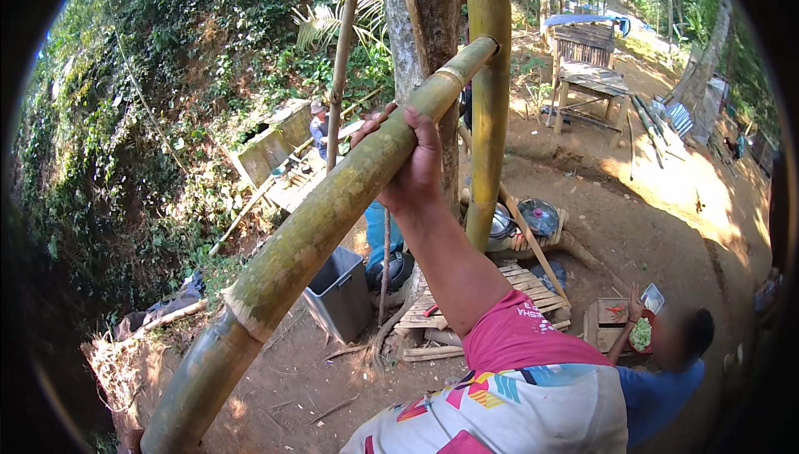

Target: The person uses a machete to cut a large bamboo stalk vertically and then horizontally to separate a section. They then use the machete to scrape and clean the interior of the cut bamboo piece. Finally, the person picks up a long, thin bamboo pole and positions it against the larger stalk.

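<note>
My right hand (414,158) is wrapped from beneath around a thick, green-yellow bamboo pole (308,242), with the thumb on the near side and fingertips showing past its far side. The pole slants from the lower left up to the right. Its upper end meets a standing bamboo post (488,104), where a dark rim shows around the joint. Just behind the hand rises a tree trunk (405,29), with a thinner stick (344,63) upright to its left. My left hand is out of the picture.
A grey bin (339,296) and a slatted bamboo platform (433,308) stand below the pole. Pots (538,217) sit behind the post. At lower right, a person in blue (666,396) is near a bowl of chopped greens (641,335). Another person (319,129) is farther left; a bench (591,79) stands uphill.
</note>
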`<action>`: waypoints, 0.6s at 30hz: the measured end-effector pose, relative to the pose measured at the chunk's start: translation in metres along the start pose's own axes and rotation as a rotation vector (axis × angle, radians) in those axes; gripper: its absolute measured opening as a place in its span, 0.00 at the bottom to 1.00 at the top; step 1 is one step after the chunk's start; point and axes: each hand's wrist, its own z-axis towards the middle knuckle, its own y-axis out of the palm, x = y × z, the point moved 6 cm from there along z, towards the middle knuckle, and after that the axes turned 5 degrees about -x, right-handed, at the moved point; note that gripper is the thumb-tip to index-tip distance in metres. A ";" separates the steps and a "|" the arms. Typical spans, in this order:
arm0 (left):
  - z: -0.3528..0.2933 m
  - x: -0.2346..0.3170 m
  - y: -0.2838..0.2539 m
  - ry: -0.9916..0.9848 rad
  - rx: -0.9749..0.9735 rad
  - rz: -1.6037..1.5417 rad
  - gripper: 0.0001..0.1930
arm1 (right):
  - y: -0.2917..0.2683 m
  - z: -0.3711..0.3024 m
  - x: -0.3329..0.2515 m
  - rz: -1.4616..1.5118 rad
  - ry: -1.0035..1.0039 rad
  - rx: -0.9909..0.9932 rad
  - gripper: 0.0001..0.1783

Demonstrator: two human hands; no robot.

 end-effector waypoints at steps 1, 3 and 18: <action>-0.001 0.002 0.003 0.025 -0.020 0.017 0.12 | 0.004 0.001 0.000 0.010 0.005 -0.006 0.18; 0.007 -0.008 0.000 -0.031 -0.048 -0.031 0.12 | 0.004 0.005 -0.003 0.004 -0.003 -0.017 0.17; 0.026 -0.108 -0.024 -0.396 -0.109 -0.223 0.24 | -0.041 0.083 -0.029 -0.135 -0.188 -0.004 0.19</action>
